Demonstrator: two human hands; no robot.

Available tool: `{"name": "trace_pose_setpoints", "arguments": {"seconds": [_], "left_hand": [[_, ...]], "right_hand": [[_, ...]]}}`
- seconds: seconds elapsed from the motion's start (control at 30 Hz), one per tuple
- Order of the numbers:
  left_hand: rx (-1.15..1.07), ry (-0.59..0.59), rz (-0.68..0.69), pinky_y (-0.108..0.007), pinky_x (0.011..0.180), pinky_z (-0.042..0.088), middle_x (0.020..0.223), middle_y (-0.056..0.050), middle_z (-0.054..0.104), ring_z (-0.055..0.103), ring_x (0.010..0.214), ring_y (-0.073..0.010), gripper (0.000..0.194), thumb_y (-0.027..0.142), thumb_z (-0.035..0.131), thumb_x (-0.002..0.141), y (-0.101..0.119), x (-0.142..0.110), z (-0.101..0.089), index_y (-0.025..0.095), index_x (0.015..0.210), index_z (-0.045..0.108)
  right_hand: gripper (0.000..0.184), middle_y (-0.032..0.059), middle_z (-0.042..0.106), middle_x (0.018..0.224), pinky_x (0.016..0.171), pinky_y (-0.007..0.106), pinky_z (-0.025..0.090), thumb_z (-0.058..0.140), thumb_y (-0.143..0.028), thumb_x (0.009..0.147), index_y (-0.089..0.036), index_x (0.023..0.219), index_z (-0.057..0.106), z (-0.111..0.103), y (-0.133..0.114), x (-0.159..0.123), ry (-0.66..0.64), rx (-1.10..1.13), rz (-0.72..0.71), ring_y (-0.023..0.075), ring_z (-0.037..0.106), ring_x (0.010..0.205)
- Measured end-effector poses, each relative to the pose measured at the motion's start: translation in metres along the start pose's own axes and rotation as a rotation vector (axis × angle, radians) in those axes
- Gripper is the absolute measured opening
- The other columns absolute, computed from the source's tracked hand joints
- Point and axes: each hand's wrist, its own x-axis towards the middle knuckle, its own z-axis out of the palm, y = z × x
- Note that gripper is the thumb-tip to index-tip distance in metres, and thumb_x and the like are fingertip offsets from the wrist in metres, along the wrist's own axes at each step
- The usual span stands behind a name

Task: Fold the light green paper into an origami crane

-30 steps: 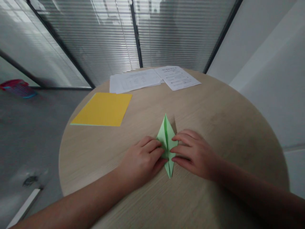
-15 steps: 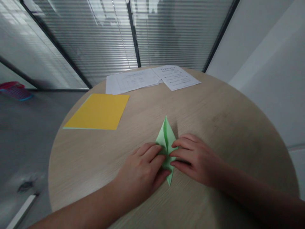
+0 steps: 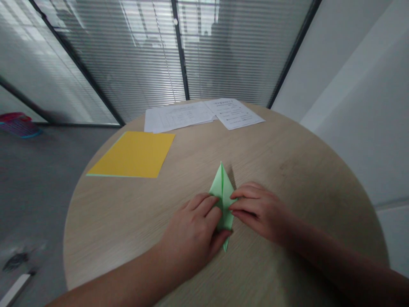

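Note:
A light green sheet of origami paper, folded into a narrow diamond with a crease or slit down its middle, lies on the table before me. My left hand rests over its left side, with curled fingers holding it down and the thumb across its lower part. At the right edge, my right hand grips the paper between fingertips and thumb. The upper point is uncovered and the lower tip pokes out below my left thumb. Part of the left edge is hidden under my fingers.
Yellow paper with a green edge showing beneath lies at the table's left. White printed sheets overlap at the far edge of the round wooden table. A red and blue basket stands on the floor at left.
The dark slit along the green paper's middle has narrowed as its two sides came together. My left thumb has shifted slightly, and the whole view has tilted a little upward.

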Motion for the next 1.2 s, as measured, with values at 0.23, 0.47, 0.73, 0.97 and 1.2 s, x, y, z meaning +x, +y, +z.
{"name": "trace_pose_setpoints", "arguments": {"seconds": [0.23,0.47,0.73,0.97,1.2], "left_hand": [[-0.003,-0.021,-0.005,-0.057,0.096,0.059,0.116,-0.016,0.072,0.065,0.115,-0.0361,0.018,0.029,0.072,0.086,-0.001,-0.001,0.001,0.014,0.094,0.068],[-0.007,-0.044,-0.017,-0.060,0.100,0.055,0.124,-0.018,0.070,0.063,0.121,-0.0385,0.018,0.030,0.070,0.087,-0.002,-0.002,0.001,0.014,0.095,0.067],[-0.061,-0.120,-0.021,-0.059,0.105,0.053,0.124,-0.016,0.070,0.062,0.123,-0.0361,0.017,0.028,0.069,0.087,-0.001,-0.002,-0.006,0.016,0.099,0.067],[-0.054,-0.229,0.027,-0.054,0.103,0.056,0.129,-0.009,0.070,0.064,0.119,-0.0325,0.038,0.029,0.071,0.087,0.007,-0.015,-0.026,0.022,0.124,0.065],[-0.070,-0.229,0.085,-0.040,0.104,0.056,0.128,-0.007,0.070,0.063,0.121,-0.0276,0.034,0.034,0.070,0.090,0.006,-0.016,-0.022,0.021,0.122,0.067]], "right_hand": [[0.021,0.0092,0.069,0.119,0.098,0.042,0.053,0.060,-0.025,0.098,-0.017,0.110,0.074,-0.002,0.005,-0.001,0.003,-0.140,0.029,0.0233,0.063,0.108],[0.027,0.0096,0.069,0.124,0.106,0.042,0.050,0.056,-0.025,0.100,-0.016,0.118,0.073,-0.001,0.004,0.000,-0.035,-0.122,0.012,0.0228,0.062,0.117],[0.022,0.0089,0.070,0.119,0.098,0.043,0.052,0.059,-0.027,0.098,-0.021,0.109,0.077,-0.004,0.001,-0.001,-0.021,-0.121,0.034,0.0234,0.063,0.110],[0.014,0.0054,0.071,0.099,0.087,0.038,0.050,0.063,-0.026,0.096,-0.022,0.104,0.073,-0.006,-0.007,-0.006,0.003,-0.041,0.059,0.0197,0.063,0.093],[0.039,0.0064,0.071,0.097,0.077,0.031,0.056,0.062,-0.029,0.092,-0.020,0.130,0.062,-0.007,0.008,0.002,0.107,0.206,0.487,0.0165,0.067,0.083]]}}
